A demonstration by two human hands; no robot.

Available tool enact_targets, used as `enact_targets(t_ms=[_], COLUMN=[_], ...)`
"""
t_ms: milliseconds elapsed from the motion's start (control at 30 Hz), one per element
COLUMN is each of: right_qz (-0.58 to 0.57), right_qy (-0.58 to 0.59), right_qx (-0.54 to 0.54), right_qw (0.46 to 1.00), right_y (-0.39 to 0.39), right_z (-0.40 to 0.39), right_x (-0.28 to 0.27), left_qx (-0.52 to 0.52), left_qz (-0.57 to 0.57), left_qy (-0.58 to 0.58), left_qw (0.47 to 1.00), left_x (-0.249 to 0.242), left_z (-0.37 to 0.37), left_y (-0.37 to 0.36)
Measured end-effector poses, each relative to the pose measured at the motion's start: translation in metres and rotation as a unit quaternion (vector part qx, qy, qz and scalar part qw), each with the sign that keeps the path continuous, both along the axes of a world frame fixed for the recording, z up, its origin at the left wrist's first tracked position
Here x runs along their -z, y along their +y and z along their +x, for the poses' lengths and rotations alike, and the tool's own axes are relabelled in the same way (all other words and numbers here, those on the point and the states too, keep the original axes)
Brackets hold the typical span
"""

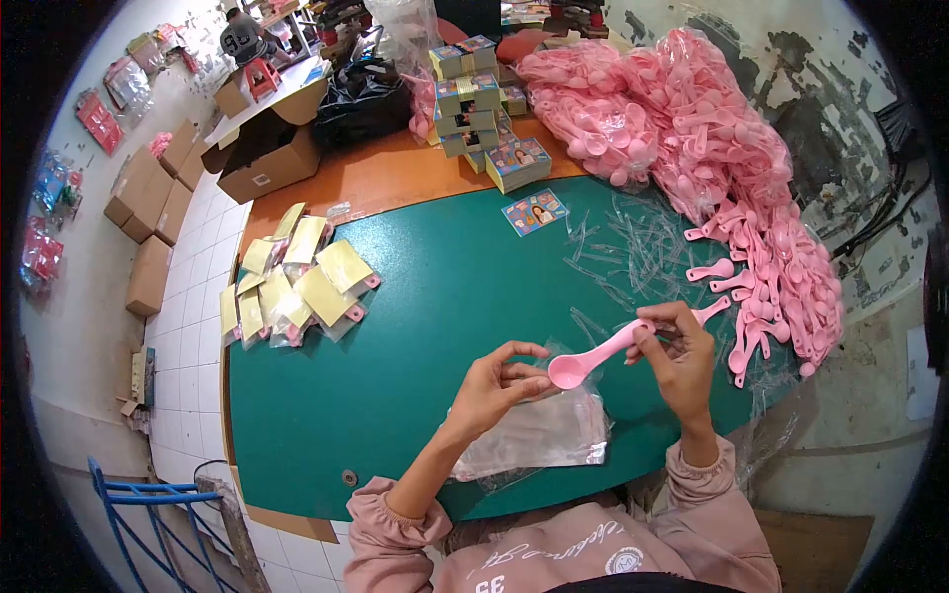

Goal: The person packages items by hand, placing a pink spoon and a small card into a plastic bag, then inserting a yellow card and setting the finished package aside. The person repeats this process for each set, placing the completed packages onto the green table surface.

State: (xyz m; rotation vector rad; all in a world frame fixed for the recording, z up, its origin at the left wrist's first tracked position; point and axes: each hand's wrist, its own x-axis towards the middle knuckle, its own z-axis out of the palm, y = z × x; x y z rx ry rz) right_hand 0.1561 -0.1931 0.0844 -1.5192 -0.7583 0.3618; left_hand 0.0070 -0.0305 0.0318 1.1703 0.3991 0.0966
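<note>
A pink measuring spoon (596,358) slants between my hands, bowl to the left and handle to the upper right. My right hand (680,358) pinches the handle end between thumb and fingers. My left hand (502,383) is curled, with its fingertips at the edge of the bowl. Clear film shows beside the left index fingertip. Beneath the hands lies a stack of clear plastic bags (539,435) near the table's front edge. Another pink spoon (714,309) shows just behind my right hand, its handle toward the pile.
Packed bags with yellow cards (297,287) lie at left on the green table (435,267). Loose pink spoons (781,287) spill from bulging bags (682,109) at right. Clear plastic strips (633,242), a printed card (535,211) and card stacks (470,99) lie farther back. A person (245,40) sits far off.
</note>
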Motion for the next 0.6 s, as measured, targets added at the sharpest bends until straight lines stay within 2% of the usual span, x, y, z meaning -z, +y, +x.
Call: enact_targets(t_ms=[133,167,300,367,433,467,533,600], right_qz=[0.002,-0.030,-0.094,-0.088,-0.083,-0.076,-0.069,-0.038], right_qy=[0.018,0.013,0.008,0.026,0.041,0.037,0.033,0.053], right_qx=[-0.036,-0.064,-0.145,-0.140,-0.134,-0.114,-0.092,-0.078], right_qw=[0.999,0.997,0.985,0.986,0.987,0.990,0.993,0.995], right_y=[0.006,0.008,0.014,0.015,0.016,0.016,0.014,0.014], right_z=[0.000,0.000,0.003,0.003,0.002,0.001,0.000,-0.001], right_x=[0.001,0.001,0.004,0.002,0.000,-0.001,-0.001,0.001], left_qx=[0.020,0.020,0.039,0.030,0.173,0.172,0.157,0.141], left_qz=[0.001,0.002,0.084,0.109,0.174,0.174,0.063,0.085], left_qy=[-0.022,-0.022,-0.043,-0.068,0.087,0.087,0.019,0.003], left_qw=[1.000,1.000,0.995,0.991,0.966,0.966,0.985,0.986], left_x=[0.005,0.005,0.004,0.003,-0.001,0.001,0.008,0.007], left_z=[0.000,0.000,0.001,0.000,-0.002,-0.002,-0.005,-0.003], left_y=[0.000,0.000,-0.004,-0.002,0.006,0.005,0.000,-0.001])
